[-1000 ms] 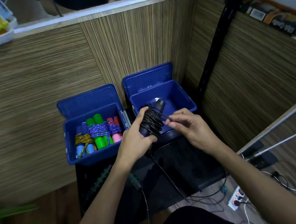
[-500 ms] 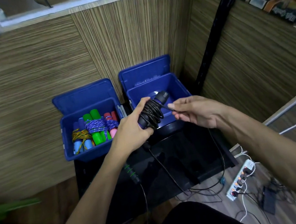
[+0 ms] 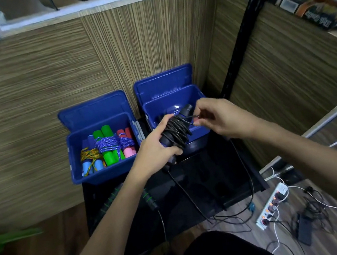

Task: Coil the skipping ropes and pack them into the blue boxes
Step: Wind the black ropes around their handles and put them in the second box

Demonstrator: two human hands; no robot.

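Head view: left hand [image 3: 155,149] clenches black skipping rope [image 3: 177,130] handles, cord wound round; right hand [image 3: 216,117] pinches cord at 3 o'clock. Bundle hovers over right blue box [image 3: 197,97]. Light, floppy cord, likely unwinds; hold by handles.

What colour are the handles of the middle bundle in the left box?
Bright green handles, head view.
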